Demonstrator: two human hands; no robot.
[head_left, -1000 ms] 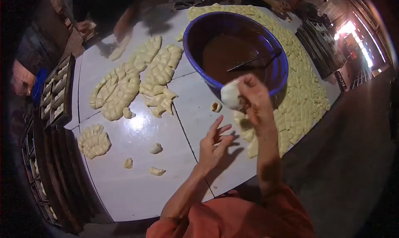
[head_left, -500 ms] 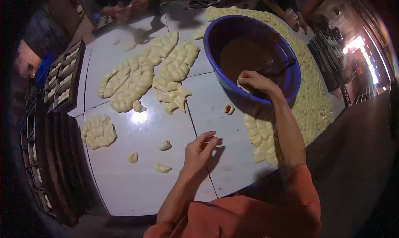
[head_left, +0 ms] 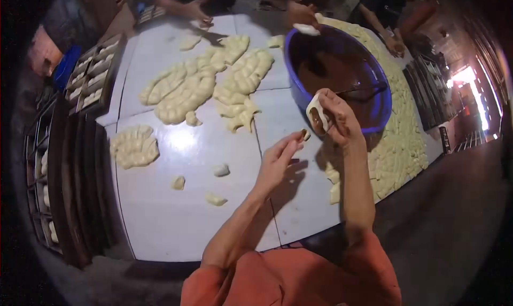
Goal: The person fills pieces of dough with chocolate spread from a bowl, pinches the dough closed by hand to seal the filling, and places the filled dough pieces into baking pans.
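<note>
At your far left, a dark tray stack (head_left: 88,186) stands by the table's edge, and past it a divided tray (head_left: 96,76) carries rows of whitish pieces. On the white table (head_left: 160,220), nearest that side, lies a round dough patch (head_left: 134,146); to its right you have three dough scraps (head_left: 216,199), apart from one another. Beyond them, larger dough slabs (head_left: 184,95) reach toward the far side, where a co-worker's hand (head_left: 194,9) hangs with its fingers parted. Your left hand (head_left: 278,161) is over the middle of the table, thumb and forefinger pinching a small filled piece (head_left: 305,135) — pale outside, brown within; you cannot tell exactly how its other fingers bend. Just beside it, at the near rim of the blue basin (head_left: 293,79), your right hand (head_left: 340,118) grips a white dough wrapper (head_left: 312,105) by its edge between thumb and fingers, its open side showing brown filling (head_left: 319,121). The basin holds a brown mixture (head_left: 347,73) with a dark utensil (head_left: 357,88) in it; at its far rim another person's hand (head_left: 301,14) holds a white piece (head_left: 306,29). To the right, many dough pieces (head_left: 401,151) cover the table — and near its far right corner are a co-worker's hands (head_left: 396,44), their grip unclear.
</note>
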